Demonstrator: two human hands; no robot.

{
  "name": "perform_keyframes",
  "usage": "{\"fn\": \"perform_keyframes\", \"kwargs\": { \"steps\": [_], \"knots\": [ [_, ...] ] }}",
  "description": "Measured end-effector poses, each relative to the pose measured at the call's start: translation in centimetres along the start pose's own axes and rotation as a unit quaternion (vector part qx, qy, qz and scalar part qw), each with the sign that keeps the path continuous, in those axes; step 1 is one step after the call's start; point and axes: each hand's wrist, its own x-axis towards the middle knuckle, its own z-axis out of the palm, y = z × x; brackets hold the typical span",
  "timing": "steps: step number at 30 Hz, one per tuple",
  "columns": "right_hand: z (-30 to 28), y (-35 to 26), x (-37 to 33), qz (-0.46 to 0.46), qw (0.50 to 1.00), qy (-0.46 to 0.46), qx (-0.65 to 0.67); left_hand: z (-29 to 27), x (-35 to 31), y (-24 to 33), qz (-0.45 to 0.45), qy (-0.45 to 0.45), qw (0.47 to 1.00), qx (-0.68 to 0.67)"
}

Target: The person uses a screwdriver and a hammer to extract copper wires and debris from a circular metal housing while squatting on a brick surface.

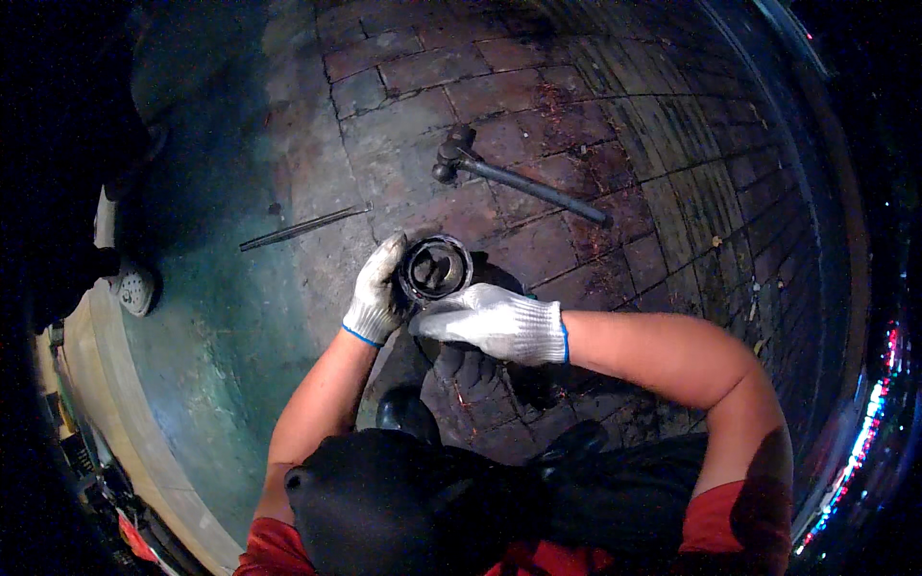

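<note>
A round, dark metal part (435, 268) with a shiny ringed rim and a hollow middle is between my two gloved hands. My left hand (380, 283), in a white knit glove with a blue cuff edge, grips its left side, thumb up along the rim. From the lower right, my right hand (490, 322), gloved alike, closes on its lower edge. What lies inside the ring is too dark to make out. On the paving beyond rests a hammer (523, 180) with a dark head and long handle. A thin metal rod (305, 228) lies to the left.
Dark brick paving (509, 67) meets a greenish smooth floor (206, 355) on the left. At the far left stands a person wearing a light clog (134, 289). Several tools and a red item (134, 538) sit at the lower left. Coloured lights glow at the right.
</note>
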Motion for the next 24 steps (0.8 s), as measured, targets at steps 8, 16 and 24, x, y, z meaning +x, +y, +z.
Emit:
{"fn": "perform_keyframes", "kwargs": {
  "steps": [8, 16, 24],
  "knots": [
    [0.6, -0.1, -1.1, -0.213, 0.926, 0.023, -0.31, 1.0, -0.7, 0.2, -0.034, -0.026, 0.976, 0.212],
    [1.2, 1.6, -1.6, -0.302, 0.828, 0.028, -0.472, 0.8, -0.3, 0.2, -0.045, -0.038, 0.973, 0.221],
    [3.0, 1.5, -1.4, -0.224, 0.793, 0.042, -0.564, -2.8, -0.4, 0.8, 0.011, 0.01, 1.0, -0.006]
  ]
}}
